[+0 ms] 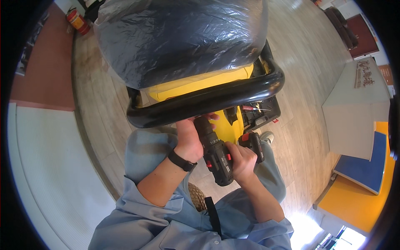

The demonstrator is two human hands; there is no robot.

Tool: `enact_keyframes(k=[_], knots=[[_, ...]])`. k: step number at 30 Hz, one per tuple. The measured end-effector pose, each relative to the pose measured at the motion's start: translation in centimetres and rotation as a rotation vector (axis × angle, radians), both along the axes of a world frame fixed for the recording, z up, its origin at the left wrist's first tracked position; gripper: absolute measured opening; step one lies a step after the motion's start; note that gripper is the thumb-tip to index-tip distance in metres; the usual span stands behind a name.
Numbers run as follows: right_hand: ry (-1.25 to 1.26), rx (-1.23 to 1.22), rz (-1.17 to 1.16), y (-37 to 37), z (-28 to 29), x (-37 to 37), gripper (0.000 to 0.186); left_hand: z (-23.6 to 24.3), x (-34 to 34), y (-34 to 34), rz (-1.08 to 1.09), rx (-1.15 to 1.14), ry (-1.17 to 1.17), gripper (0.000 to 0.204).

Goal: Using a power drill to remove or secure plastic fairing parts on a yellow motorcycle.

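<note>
My right hand (243,162) grips a black cordless drill (218,160) with red switches and a battery pack. Its nose points forward under a black tubular bar (204,101) on a yellow machine (229,127). My left hand (187,141) reaches up beside the drill's nose with curled fingers, partly hidden behind it and the bar; what they hold is not visible. A dark plastic cover (179,37) drapes over the machine's upper part.
An open tool case (262,112) with screwdrivers lies right of the machine. A white counter (350,112) and orange-and-blue furniture (346,196) stand at the right. A red fire extinguisher (78,21) is at the back left beside a wall (46,71).
</note>
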State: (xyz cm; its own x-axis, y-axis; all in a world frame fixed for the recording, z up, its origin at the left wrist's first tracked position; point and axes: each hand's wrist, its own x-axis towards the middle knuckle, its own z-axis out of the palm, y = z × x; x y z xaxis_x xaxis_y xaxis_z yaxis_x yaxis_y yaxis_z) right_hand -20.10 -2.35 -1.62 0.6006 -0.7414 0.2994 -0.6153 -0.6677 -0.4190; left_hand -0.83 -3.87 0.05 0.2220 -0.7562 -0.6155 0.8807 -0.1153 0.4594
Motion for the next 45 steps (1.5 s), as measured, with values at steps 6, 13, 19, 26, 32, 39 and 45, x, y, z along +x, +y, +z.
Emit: enact_keyframes(k=[6, 13, 19, 26, 32, 39, 45], knots=[[0.002, 0.014, 0.000, 0.01, -0.05, 0.00, 0.033, 0.13, 0.04, -0.02, -0.008, 0.005, -0.009, 0.049], [-0.004, 0.020, 0.006, -0.06, -0.03, -0.07, 0.033, -0.11, 0.07, 0.01, -0.005, -0.006, -0.007, 0.047], [0.045, 0.064, 0.009, 0.02, 0.54, -0.14, 0.032, -0.10, 0.01, 0.08, -0.010, -0.014, -0.005, 0.043], [0.050, 0.065, 0.018, -0.09, 0.35, -0.38, 0.034, -0.28, -0.24, 0.05, -0.024, 0.004, 0.001, 0.040], [0.037, 0.057, 0.028, -0.17, 0.51, -0.31, 0.034, -0.35, -0.27, 0.16, -0.035, 0.022, 0.009, 0.042], [0.028, 0.032, 0.025, -0.24, 0.25, -0.34, 0.035, -0.14, -0.37, 0.12, -0.025, 0.020, -0.001, 0.043], [0.010, 0.007, 0.019, -0.34, 0.29, -0.40, 0.034, 0.07, -0.49, 0.07, -0.029, 0.017, 0.001, 0.042]])
